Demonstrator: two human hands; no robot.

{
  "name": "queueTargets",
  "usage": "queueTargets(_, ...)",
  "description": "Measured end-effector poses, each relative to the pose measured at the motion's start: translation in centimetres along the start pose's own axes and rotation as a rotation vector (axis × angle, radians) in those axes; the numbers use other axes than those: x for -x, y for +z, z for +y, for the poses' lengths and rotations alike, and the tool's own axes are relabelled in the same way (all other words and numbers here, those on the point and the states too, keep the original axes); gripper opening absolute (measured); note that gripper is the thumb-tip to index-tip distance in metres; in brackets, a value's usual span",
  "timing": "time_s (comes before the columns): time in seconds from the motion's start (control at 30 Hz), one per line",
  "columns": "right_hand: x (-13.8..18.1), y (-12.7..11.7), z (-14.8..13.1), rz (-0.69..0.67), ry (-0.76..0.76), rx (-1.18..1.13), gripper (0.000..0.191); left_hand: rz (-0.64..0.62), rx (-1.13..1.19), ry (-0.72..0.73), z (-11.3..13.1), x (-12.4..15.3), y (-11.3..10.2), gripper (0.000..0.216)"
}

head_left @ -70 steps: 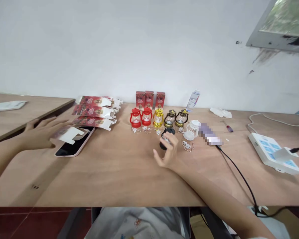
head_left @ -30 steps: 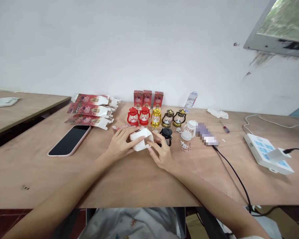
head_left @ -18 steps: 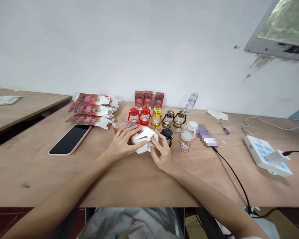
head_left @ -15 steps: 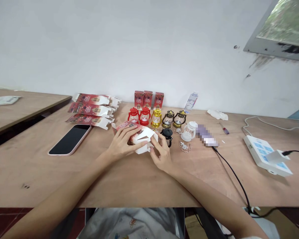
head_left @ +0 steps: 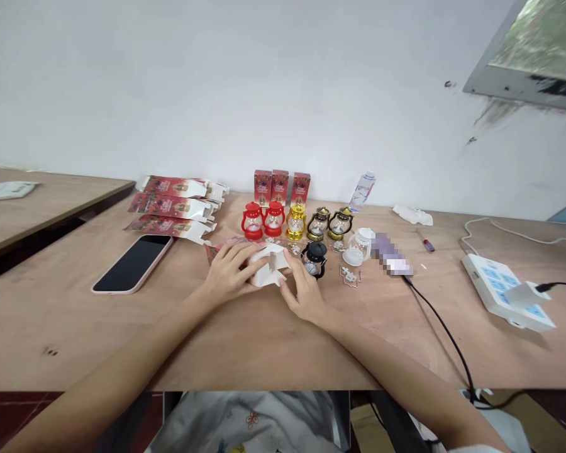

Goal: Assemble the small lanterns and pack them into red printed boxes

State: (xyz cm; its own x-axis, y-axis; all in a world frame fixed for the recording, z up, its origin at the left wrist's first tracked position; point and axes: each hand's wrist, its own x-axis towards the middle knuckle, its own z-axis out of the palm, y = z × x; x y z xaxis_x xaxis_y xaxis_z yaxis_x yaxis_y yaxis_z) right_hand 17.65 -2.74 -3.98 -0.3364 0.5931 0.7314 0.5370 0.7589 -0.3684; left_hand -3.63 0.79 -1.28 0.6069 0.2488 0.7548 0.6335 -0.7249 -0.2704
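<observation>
A red printed cardboard box, its white inner flaps spread at the near right end, lies on its side in front of me. My left hand is wrapped over its body and grips it from the left. At the opened end, my right hand has thumb and fingers on the white flaps. Just beyond the right fingers stands a black mini lantern. Behind the box are two red lanterns, a gold lantern and two bronze lanterns. A white lantern is further right.
Flattened red boxes lie at the left beyond a phone. Three upright red boxes stand by the wall. Metal hooks, a screwdriver, a clear bottle, a tissue and a power strip are rightward.
The box has turned so its end faces me more, and its flaps have spread to show the white inside. My right fingers have shifted slightly left, uncovering more of the black lantern.
</observation>
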Motion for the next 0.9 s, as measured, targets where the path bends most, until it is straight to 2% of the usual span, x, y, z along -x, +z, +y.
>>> queueTargets(0.13,0.1,0.0,0.1,0.054,-0.036,-0.02,0.055,0.026,0.012,0.082,0.3,-0.1,0.0,0.037)
queueTargets(0.27,0.0,-0.2,0.0,0.095,-0.038,-0.05,0.047,-0.007,0.007,0.054,0.9,-0.3,-0.1,0.029)
queueTargets(0.5,0.1,-0.3,-0.1,0.169,-0.012,-0.119,0.037,0.221,0.037,0.16,1.5,-1.2,-0.6,0.023)
queueTargets(0.67,0.1,-0.5,-0.1,0.123,-0.057,-0.253,0.042,0.26,0.076,0.139,1.8,-1.1,-0.5,0.023)
queueTargets(0.77,-0.1,-0.6,0.1,0.079,-0.095,-0.354,0.036,0.269,0.123,0.128,2.2,-0.9,-0.4,0.024)
queueTargets(0.83,-0.2,-0.4,0.2,0.035,-0.049,-0.449,0.033,0.267,0.164,0.13,2.4,-0.8,-0.4,0.023)
queueTargets(0.9,-0.3,-0.2,0.2,-0.022,0.073,-0.59,0.033,0.253,0.183,0.135,2.7,-0.9,-0.4,0.021)
